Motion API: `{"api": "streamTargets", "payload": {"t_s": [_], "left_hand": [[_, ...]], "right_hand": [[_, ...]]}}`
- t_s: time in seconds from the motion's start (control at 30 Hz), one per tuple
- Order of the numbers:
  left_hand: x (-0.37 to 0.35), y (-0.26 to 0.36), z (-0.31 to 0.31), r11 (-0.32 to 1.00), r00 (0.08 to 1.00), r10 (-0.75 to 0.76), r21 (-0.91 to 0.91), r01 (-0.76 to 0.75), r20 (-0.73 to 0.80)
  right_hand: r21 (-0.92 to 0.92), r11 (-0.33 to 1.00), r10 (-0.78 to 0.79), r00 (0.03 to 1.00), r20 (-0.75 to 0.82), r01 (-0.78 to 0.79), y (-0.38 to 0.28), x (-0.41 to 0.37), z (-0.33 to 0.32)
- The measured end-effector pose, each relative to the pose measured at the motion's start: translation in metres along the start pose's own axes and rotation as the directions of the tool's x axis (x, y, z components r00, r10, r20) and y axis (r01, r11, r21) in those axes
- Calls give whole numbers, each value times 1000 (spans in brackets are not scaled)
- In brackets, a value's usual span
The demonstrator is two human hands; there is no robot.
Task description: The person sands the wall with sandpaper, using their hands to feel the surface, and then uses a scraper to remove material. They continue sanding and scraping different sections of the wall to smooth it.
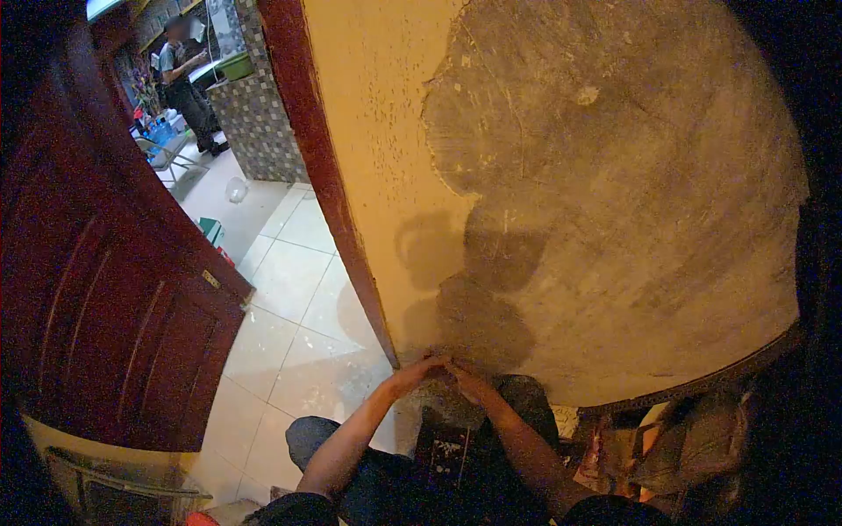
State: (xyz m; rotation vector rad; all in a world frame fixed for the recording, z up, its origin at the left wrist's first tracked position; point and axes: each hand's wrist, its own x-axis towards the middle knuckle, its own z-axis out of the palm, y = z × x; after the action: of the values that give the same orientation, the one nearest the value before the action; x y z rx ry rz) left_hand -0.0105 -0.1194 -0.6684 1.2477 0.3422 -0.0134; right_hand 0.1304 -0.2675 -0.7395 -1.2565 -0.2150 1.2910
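Note:
My left hand [416, 375] and my right hand [470, 383] meet at the fingertips in front of the low part of the wall [535, 324], above my knees. The fingers of both look drawn together. Anything they may hold is too small or hidden to make out. Behind them the wall carries yellow paint on its left and a large rough grey-brown patch on its right. Shadows of my head and body fall across both surfaces. Between my legs is a dark, flat-topped object [445, 451] with pale splashes on it.
A dark red panelled door [132, 289] stands open at left, beside a red door frame [320, 149]. White floor tiles [294, 280] lead to a room with a person [186, 88], a chair [173, 158] and a clear plastic bag [236, 189]. Cluttered items [649, 447] lie at lower right.

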Motion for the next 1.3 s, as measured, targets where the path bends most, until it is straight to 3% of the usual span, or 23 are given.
{"api": "streamTargets", "payload": {"t_s": [0.03,0.1,0.13,0.17,0.23,0.3,0.33,0.4,0.5,0.6,0.63,0.7,0.73,0.8,0.87,0.93,1.0,1.03,1.1,1.13,1.2,1.23,1.3], "left_hand": [[0,-6,3,993,998,64,96,-64,11],[0,-6,10,973,992,126,190,-129,29],[-2,-3,15,973,996,87,215,-81,-20],[-2,0,17,971,996,50,237,-32,-71],[0,-1,14,983,999,24,185,-18,-33],[8,-21,3,992,1000,6,126,-6,2],[17,-43,-15,929,997,70,362,-73,22],[8,-43,-31,790,989,137,596,-141,52],[-39,26,-26,930,998,46,366,-28,-40],[-104,120,3,867,982,182,464,-182,47],[-125,152,17,796,961,243,592,-122,-129],[-160,209,56,643,769,511,764,-47,-383],[-160,229,66,623,768,512,782,-25,-384],[-149,261,88,422,473,779,902,91,-412],[-138,278,105,242,130,950,935,261,-282],[-115,276,90,148,215,956,962,227,-198],[-87,275,85,121,265,946,962,244,-186],[-72,271,75,57,264,957,972,230,-118],[-40,260,54,126,236,957,975,182,-168],[-33,261,45,123,234,958,974,192,-167],[-16,272,38,63,41,997,981,181,-71],[-13,284,38,61,41,997,982,181,-69],[-22,328,47,28,-62,998,976,215,-15]], "right_hand": [[3,1000,1,1000,-1,-1,0,1,-4],[-122,987,-62,943,326,107,5,14,-24],[-121,987,-63,944,325,107,8,16,-25],[-267,942,-119,949,293,201,5,13,-20],[-409,869,-177,947,268,278,-16,-5,1],[-376,925,112,984,141,-51,-53,-34,26],[-379,924,114,983,146,-51,-44,-27,21],[-226,972,-4,971,239,60,-19,2,7],[-245,969,59,948,313,21,-22,2,14],[-361,896,-27,843,538,259,-35,5,11],[-345,898,-38,830,557,273,-28,8,9],[-534,805,-9,906,423,258,-12,17,14],[-509,816,-23,895,446,275,-6,19,21],[-552,790,-47,925,378,267,1,23,29],[-605,757,-70,951,302,247,8,26,32],[-622,742,-93,958,272,248,24,41,36],[-576,722,-82,873,480,385,39,70,48],[-566,726,-88,868,489,392,36,67,47],[-634,696,-56,906,419,336,-13,23,57],[-630,697,-54,902,428,341,5,39,56],[-483,842,-39,922,386,238,26,60,54],[-482,843,-41,921,387,240,30,64,52],[-517,729,-201,862,465,449,20,55,63]]}}
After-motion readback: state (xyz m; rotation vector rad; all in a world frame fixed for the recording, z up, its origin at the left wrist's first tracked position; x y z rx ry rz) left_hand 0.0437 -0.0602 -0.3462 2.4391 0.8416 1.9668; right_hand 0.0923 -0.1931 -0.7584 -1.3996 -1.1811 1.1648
